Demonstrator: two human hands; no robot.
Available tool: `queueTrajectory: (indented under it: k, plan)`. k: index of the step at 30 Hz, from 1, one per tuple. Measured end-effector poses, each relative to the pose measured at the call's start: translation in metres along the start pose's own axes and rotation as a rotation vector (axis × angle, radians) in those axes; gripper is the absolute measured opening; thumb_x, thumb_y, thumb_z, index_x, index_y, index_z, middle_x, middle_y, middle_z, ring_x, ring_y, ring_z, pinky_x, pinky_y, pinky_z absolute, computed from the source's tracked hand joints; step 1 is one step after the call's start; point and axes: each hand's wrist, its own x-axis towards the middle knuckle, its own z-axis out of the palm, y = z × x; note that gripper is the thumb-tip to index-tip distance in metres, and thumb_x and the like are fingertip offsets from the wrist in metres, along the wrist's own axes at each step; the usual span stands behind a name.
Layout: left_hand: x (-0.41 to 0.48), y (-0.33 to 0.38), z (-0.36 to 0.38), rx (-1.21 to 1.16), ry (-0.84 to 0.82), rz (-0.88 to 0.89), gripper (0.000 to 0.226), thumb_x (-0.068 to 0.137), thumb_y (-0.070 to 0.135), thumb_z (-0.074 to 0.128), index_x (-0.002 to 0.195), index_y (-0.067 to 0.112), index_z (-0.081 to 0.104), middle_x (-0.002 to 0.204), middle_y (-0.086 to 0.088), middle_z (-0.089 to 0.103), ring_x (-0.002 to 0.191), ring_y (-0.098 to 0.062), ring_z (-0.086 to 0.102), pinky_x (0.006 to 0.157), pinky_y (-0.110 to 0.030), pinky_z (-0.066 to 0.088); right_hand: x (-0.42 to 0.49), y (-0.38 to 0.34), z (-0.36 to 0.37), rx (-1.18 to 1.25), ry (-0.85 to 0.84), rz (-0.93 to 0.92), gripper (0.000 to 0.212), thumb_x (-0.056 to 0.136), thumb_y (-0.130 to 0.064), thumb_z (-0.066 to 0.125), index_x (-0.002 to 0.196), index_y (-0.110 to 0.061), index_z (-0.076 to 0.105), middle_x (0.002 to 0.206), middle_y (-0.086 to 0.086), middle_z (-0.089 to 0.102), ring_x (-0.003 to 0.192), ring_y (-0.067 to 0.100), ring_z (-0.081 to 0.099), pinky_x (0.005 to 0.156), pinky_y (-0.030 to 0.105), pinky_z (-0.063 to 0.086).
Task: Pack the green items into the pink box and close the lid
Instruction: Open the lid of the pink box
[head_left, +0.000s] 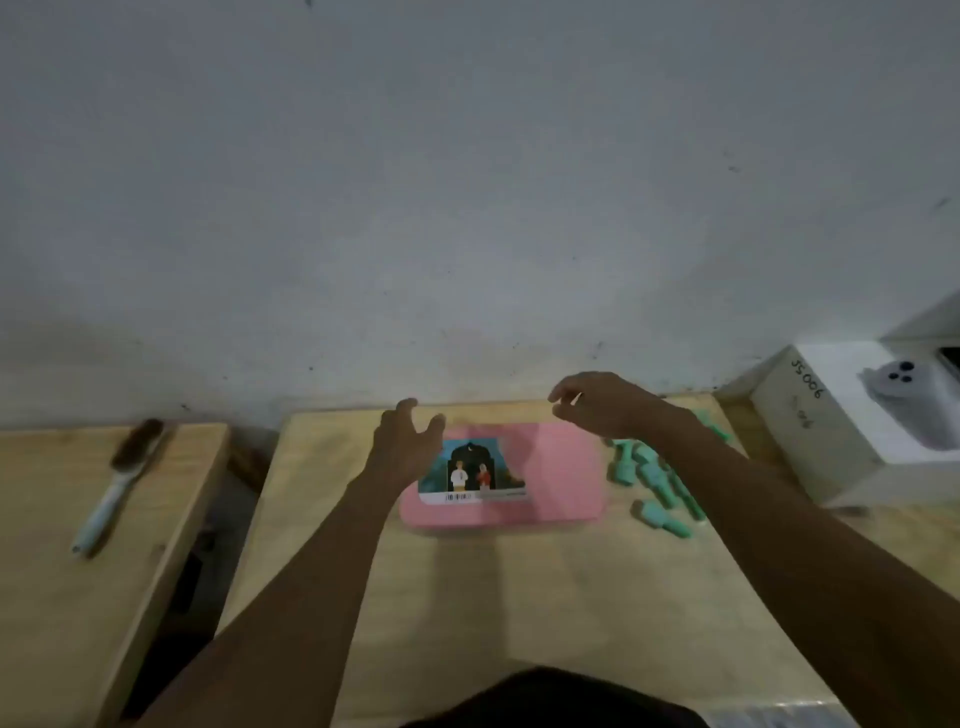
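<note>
A pink box (561, 473) lies flat on the wooden table (519, 597), its lid shut and a picture label on the left half of the lid. Several green items (655, 480) lie in a loose heap just right of the box. My left hand (408, 441) hovers over the box's left end with fingers spread and nothing in it. My right hand (602, 405) hangs above the box's far right corner, fingers curled loosely and apart, holding nothing. My right forearm hides part of the green heap.
A white carton (852, 431) with a phone picture stands at the right edge. A second wooden table (62, 571) on the left carries a brush (119, 483); a dark gap separates the two tables. A grey wall rises right behind them.
</note>
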Motion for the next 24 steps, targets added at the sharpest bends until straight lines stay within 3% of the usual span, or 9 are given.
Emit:
queueTrajectory:
  k: [2, 5, 7, 10, 15, 24]
  plan:
    - [-0.006, -0.026, 0.007, -0.007, 0.01, -0.13, 0.07, 0.09, 0.045, 0.052, 0.145, 0.007, 0.03, 0.148, -0.02, 0.036, 0.132, -0.034, 0.042, 0.108, -0.042, 0.038, -0.006, 0.002, 0.017, -0.126, -0.172, 0.057, 0.046, 0.093, -0.037, 0.059, 0.135, -0.02, 0.052, 0.138, 0.006, 0.052, 0.119, 0.021, 0.052, 0.099, 0.033, 0.039]
    - [-0.016, -0.072, 0.022, -0.063, -0.031, -0.263, 0.065, 0.093, 0.042, 0.049, 0.144, 0.004, 0.033, 0.143, -0.021, 0.045, 0.129, -0.034, 0.047, 0.105, -0.04, 0.04, -0.027, 0.012, 0.048, -0.2, -0.34, 0.104, 0.075, 0.086, -0.037, 0.069, 0.149, -0.017, 0.032, 0.153, 0.005, 0.035, 0.135, 0.023, 0.038, 0.109, 0.036, 0.031]
    - [-0.021, -0.085, 0.028, -0.089, -0.015, -0.228, 0.047, 0.096, 0.032, 0.045, 0.133, 0.003, 0.049, 0.131, -0.02, 0.057, 0.116, -0.033, 0.056, 0.094, -0.036, 0.046, -0.032, 0.022, 0.064, -0.28, -0.338, 0.098, 0.091, 0.076, -0.041, 0.077, 0.15, -0.019, 0.028, 0.153, 0.0, 0.03, 0.132, 0.022, 0.039, 0.107, 0.04, 0.039]
    - [-0.026, -0.096, 0.032, -0.185, 0.019, -0.192, 0.032, 0.094, 0.021, 0.045, 0.117, 0.006, 0.062, 0.113, -0.016, 0.067, 0.098, -0.032, 0.062, 0.079, -0.033, 0.046, -0.034, 0.033, 0.082, -0.435, -0.315, 0.086, 0.101, 0.068, -0.039, 0.083, 0.148, -0.02, 0.025, 0.148, 0.002, 0.028, 0.12, 0.024, 0.051, 0.093, 0.042, 0.052]
    - [-0.03, -0.105, 0.033, -0.384, 0.032, -0.233, 0.028, 0.093, 0.022, 0.054, 0.115, 0.009, 0.066, 0.109, -0.013, 0.069, 0.097, -0.03, 0.064, 0.092, -0.045, 0.053, -0.035, 0.029, 0.096, -0.64, -0.219, 0.045, 0.086, 0.08, -0.008, 0.07, 0.149, -0.016, 0.018, 0.154, 0.014, 0.017, 0.114, 0.031, 0.056, 0.079, 0.04, 0.057]
    - [-0.033, -0.115, 0.038, -0.606, 0.058, -0.319, 0.027, 0.09, 0.025, 0.062, 0.114, 0.014, 0.067, 0.097, -0.005, 0.069, 0.086, -0.019, 0.06, 0.088, -0.043, 0.055, -0.032, 0.019, 0.102, -0.807, -0.22, 0.048, 0.077, 0.081, -0.012, 0.068, 0.143, -0.011, 0.023, 0.147, 0.022, 0.026, 0.115, 0.031, 0.053, 0.074, 0.036, 0.055]
